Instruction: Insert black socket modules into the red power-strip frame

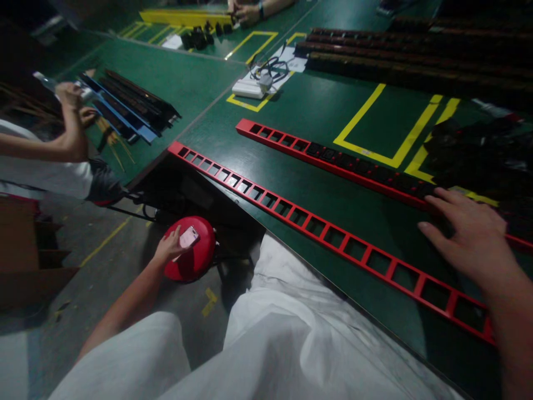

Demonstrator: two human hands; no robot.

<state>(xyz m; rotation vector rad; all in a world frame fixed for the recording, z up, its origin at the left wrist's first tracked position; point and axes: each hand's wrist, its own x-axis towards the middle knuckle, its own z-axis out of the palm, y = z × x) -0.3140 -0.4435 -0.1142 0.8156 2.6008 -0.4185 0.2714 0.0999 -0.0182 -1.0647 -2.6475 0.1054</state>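
My left hand (169, 247) is down at my side over a round red stool (195, 261). Its fingers grip the left edge of a smartphone (189, 238) whose screen is lit. My right hand (468, 236) rests, fingers spread, over a long red slotted strip (287, 143); black socket modules (345, 161) fill much of that strip, while its far-left slots are bare. Nearer to me, along the table's edge, lies a second red slotted strip (300, 219) with open slots. My right forearm covers its right end.
The green table (216, 122) has yellow tape outlines. A cable lies by a white box (249, 89). Dark long strips (375, 66) are stacked at the back right, with a dark pile (478, 150) below. A co-worker (45, 150) sits left; another person's hands (247, 14) show at the far side.
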